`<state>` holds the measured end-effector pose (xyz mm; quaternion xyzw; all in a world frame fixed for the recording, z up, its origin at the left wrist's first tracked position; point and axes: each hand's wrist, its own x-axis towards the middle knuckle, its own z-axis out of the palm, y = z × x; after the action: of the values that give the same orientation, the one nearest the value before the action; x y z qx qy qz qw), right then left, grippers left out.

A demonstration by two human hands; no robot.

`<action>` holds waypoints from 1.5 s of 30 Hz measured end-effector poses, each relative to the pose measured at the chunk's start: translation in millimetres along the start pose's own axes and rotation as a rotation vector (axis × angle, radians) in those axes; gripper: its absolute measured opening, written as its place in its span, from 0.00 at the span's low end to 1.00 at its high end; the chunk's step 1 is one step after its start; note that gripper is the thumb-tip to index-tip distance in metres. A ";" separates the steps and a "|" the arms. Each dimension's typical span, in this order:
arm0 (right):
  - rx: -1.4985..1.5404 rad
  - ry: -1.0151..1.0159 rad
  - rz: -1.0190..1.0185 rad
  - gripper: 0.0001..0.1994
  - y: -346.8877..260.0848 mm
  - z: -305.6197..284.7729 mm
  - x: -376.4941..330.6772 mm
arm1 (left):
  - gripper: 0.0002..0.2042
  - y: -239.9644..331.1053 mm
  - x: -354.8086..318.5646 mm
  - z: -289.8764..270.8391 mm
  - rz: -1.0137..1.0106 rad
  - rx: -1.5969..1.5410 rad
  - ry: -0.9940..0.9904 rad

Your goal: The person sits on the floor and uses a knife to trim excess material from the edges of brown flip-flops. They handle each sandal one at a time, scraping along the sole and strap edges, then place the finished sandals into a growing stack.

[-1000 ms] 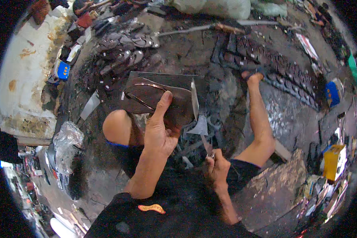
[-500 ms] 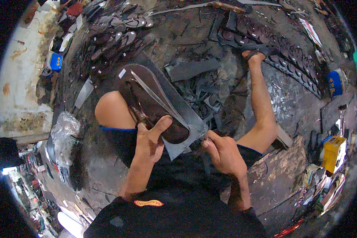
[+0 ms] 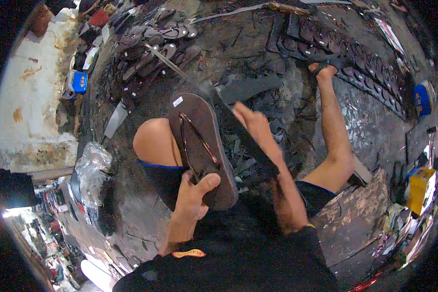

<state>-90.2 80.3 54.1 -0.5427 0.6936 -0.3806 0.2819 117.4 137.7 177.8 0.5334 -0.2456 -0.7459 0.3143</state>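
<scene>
Unlike half a second ago, the dark sheet no longer surrounds the sole of the brown sandal (image 3: 205, 130); the sandal now points more upright, in front of the person's bent left knee (image 3: 152, 138); the right hand (image 3: 254, 125) has moved up and away from the heel. The left hand (image 3: 193, 195) pinches the sandal's heel end, thumb on top; the right hand is blurred with fingers curled, a long dark strip (image 3: 254, 147) running beside it, and I cannot tell whether they grip it. A clear plastic bag (image 3: 93, 163) lies at left; a yellow box (image 3: 421, 192) stands at right; their contents are unreadable.
</scene>
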 end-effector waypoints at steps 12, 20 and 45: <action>0.748 0.161 0.218 0.20 -37.0 -48.5 -24.6 | 0.30 -5.9 15.1 9.4 0.243 0.769 -0.274; 0.603 0.152 0.182 0.21 -90.3 -64.1 -124.8 | 0.14 50.3 41.0 13.7 0.179 0.175 -0.306; 0.074 -0.561 -0.043 0.16 -74.6 -102.0 -68.9 | 0.18 91.2 18.2 2.0 -0.083 0.775 -0.511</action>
<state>-114.7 160.6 171.1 -0.6309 0.5623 -0.2466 0.4744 130.1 62.3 230.8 0.4199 -0.5543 -0.7186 -0.0092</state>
